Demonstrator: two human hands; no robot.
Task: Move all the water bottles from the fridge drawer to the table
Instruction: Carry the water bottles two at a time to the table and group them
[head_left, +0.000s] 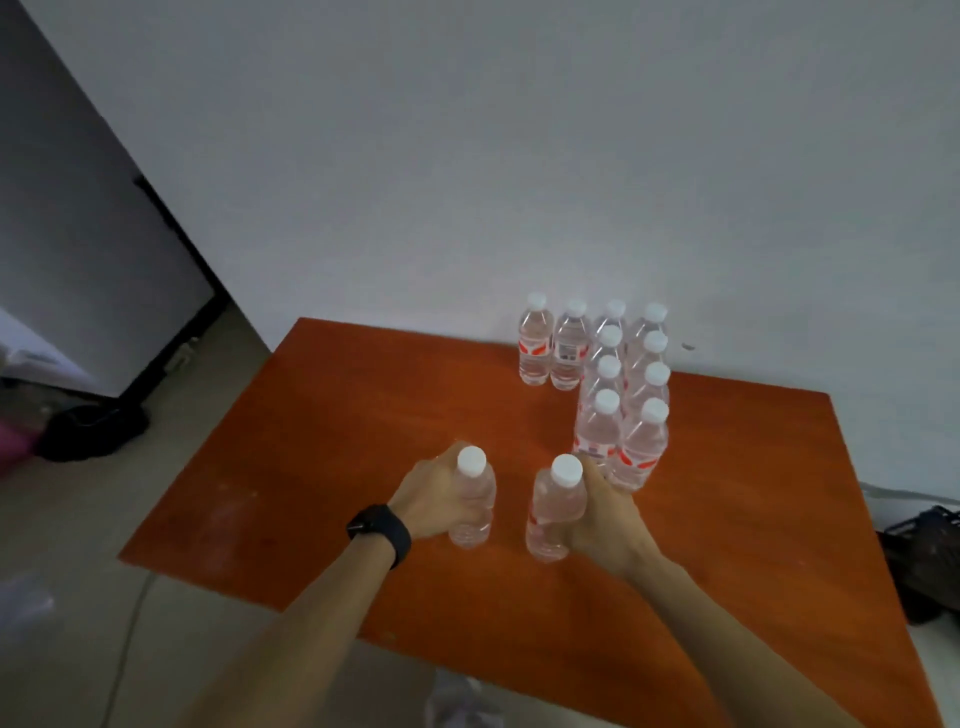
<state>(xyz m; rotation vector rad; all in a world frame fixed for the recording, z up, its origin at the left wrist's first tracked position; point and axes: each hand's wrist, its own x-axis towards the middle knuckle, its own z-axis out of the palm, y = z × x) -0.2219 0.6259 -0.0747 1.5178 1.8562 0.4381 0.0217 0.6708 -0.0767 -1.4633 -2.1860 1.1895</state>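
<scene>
While both arms are stretched over the orange counter (322, 447), the left grip (434, 499), a bare hand, is seen curled round one upright water bottle (474, 512), and the right grip (605, 519) is clamped on a second bottle (556, 506) just beside it; whether their bases touch the counter cannot be told. Ten more bottles (641, 449) are stood upright towards the far edge by the wall (467, 156), the nearest just beside the right grip. A black watch (382, 530) is worn on the left wrist
</scene>
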